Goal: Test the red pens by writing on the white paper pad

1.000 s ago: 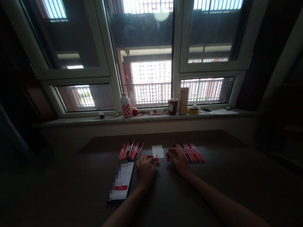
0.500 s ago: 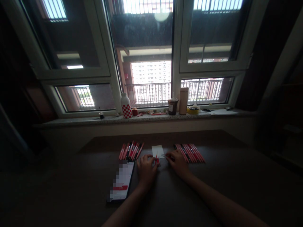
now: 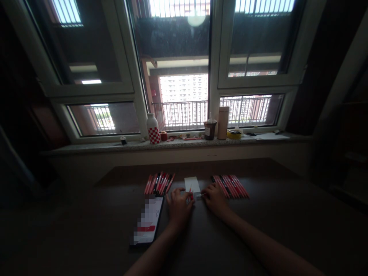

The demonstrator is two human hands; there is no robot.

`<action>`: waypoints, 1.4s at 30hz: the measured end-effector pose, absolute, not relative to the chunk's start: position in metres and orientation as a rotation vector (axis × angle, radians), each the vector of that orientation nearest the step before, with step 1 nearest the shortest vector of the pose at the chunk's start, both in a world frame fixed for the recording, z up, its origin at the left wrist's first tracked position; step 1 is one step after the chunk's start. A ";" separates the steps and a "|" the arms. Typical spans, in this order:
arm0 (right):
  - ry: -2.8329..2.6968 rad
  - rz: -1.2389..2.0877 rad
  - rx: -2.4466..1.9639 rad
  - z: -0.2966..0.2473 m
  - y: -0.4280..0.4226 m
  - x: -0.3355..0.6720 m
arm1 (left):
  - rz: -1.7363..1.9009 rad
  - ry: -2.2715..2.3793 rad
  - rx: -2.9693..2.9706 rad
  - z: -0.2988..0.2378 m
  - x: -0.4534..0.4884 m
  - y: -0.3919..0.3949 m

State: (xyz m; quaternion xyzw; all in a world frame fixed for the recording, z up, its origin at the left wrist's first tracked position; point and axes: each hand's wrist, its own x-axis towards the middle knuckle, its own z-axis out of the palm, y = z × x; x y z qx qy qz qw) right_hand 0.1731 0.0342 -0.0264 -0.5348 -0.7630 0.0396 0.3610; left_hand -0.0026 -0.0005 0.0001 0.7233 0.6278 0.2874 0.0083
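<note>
"Red piece (image 3: 191, 196), where is it from your end?"

"At the fingertips of my left hand (image 3: 178, 207), on the side facing the right hand. Left to right: phone (image 3: 149, 220) just outside the left hand, left pens (image 3: 159, 183) farther out beyond it. Left thumb and fingers are pinched on the red piece, I'd guess to steady it low over the table (image 3: 86, 230)."

"And the rest?"

"White card (image 3: 193, 181) ahead of and between the hands. Then a thin clear piece (image 3: 199, 195), pinched by my right hand (image 3: 216, 200) and pointing at the left; probably angled so the two pieces face each other. Right pens (image 3: 230, 186) lie just beyond the right hand, likely kept aside so the hands can meet in between."

"Anything in the way?"

"Phone crowds my left wrist; right pens sit close to my knuckles, can't tell if touching. Fingers hide much of both pieces. Well ahead of the hands, on the sill (image 3: 135, 147): checkered bottle (image 3: 153, 130), cup (image 3: 210, 129), tan tumbler (image 3: 222, 122). No bother."
</note>
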 end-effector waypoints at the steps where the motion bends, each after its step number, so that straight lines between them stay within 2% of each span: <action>1: -1.967 0.096 -1.381 -0.027 0.035 0.173 | 0.877 1.973 2.290 -0.001 -0.002 0.000; 7: -1.939 0.055 -1.390 -0.030 0.037 0.173 | 0.751 2.015 2.455 -0.009 0.003 0.000; 42: -1.924 0.041 -1.578 -0.017 0.027 0.171 | 0.810 1.891 2.573 -0.012 0.003 0.002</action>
